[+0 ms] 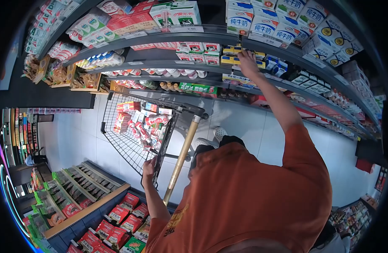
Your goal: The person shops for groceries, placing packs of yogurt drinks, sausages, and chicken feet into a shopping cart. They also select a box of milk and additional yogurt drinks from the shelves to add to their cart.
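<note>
My right hand [248, 63] reaches to the shelf and touches the small yellow cartons [229, 60], its fingers partly spread over them. I see no carton lifted out. Low on the left, my left hand [149, 169] is closed on the edge of a wire shopping cart [123, 148]. Inside the cart lie red-and-white bottles [142, 130], red boxes [122, 121] and other packs. The cart's gold-coloured handle bar [181, 158] runs beside my left forearm, with no hand on it.
White milk cartons [239, 20] stand on the shelf above, and red-and-white cartons [197, 52] sit left of the yellow ones. Behind the cart, a low display holds red packets [119, 214] and green-edged packs [61, 193]. My feet [219, 133] are beside the cart on pale tiles.
</note>
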Tool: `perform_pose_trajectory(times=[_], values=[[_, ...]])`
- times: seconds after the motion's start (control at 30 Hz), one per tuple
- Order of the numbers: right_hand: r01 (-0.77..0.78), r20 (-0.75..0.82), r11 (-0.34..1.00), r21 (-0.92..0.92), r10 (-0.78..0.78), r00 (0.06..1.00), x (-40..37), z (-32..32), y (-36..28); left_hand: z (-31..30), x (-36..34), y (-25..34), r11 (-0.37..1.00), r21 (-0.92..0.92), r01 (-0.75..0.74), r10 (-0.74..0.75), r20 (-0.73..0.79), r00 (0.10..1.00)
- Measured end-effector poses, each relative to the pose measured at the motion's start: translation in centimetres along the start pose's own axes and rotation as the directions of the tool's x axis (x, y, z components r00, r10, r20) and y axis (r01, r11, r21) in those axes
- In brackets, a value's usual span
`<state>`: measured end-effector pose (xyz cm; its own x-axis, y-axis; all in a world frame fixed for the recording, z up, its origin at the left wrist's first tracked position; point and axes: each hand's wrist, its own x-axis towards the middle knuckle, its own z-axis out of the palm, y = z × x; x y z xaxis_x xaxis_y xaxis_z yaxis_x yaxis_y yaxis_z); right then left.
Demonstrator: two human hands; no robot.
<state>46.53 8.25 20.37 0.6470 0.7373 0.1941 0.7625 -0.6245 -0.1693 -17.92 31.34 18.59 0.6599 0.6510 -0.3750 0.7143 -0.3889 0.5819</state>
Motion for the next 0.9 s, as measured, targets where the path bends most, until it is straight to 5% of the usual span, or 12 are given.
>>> perform_pose_trajectory(times=[0.07,0.23,0.3,0.37,0.43,0.5,0.57,0.63,0.73,0.8,0.83,0.9], values=[[-0.055,0.057,0.989,0.135,0.048,0.997,-1.2,-1.6,-0.3,-0.2,-0.6,2.4,0.994,-0.086,0.074,-0.071,0.037,0.997],[0.2,-0.266,0.949,0.245,-0.133,0.955,-6.4,-7.4,-4.2,-0.7,-1.0,7.2,0.962,-0.183,0.203,-0.202,0.026,0.979],[0.283,-0.309,0.902,0.327,-0.181,0.934,-7.5,-10.5,-6.6,0.6,-0.7,5.2,0.986,-0.121,0.118,-0.134,-0.141,0.981],[0.135,-0.144,0.834,0.535,-0.068,0.987,-8.5,-13.3,-9.6,-0.2,-0.6,7.4,0.974,0.023,0.226,-0.22,-0.153,0.963],[-0.013,0.057,0.777,0.629,-0.029,0.998,-8.1,-15.5,-12.3,-0.9,0.6,7.4,0.952,0.304,0.046,0.055,-0.317,0.947],[-0.138,0.212,0.42,0.897,-0.134,0.968,-7.0,-15.3,-14.6,-4.1,1.6,12.4,1.0,0.011,-0.022,0.024,-0.325,0.946],[-0.329,0.328,0.038,0.944,-0.244,0.912,-6.3,-15.5,-18.2,-6.4,2.5,16.9,0.831,-0.538,-0.143,-0.001,-0.258,0.966],[-0.523,0.439,-0.127,0.843,-0.4,0.804,-6.1,-14.2,-21.4,-9.5,1.9,21.0,0.768,-0.591,-0.247,0.081,-0.293,0.953],[-0.583,0.492,0.034,0.811,-0.58,0.65,-6.5,-15.9,-27.5,-12.9,0.6,23.7,0.512,-0.833,-0.211,0.141,-0.161,0.977],[-0.409,0.476,0.275,0.87,-0.682,0.555,-6.8,-16.2,-30.4,-12.9,1.2,21.6,0.521,-0.841,-0.143,0.292,0.017,0.956],[-0.384,0.48,0.311,0.87,-0.712,0.512,-7.1,-16.1,-31.7,-12.8,0.7,21.4,0.73,-0.675,-0.11,0.253,0.116,0.961],[-0.166,0.424,0.399,0.902,-0.747,0.512,-7.4,-15.7,-33.2,-12.0,-1.1,21.2,0.658,-0.752,-0.034,0.205,0.135,0.969]])
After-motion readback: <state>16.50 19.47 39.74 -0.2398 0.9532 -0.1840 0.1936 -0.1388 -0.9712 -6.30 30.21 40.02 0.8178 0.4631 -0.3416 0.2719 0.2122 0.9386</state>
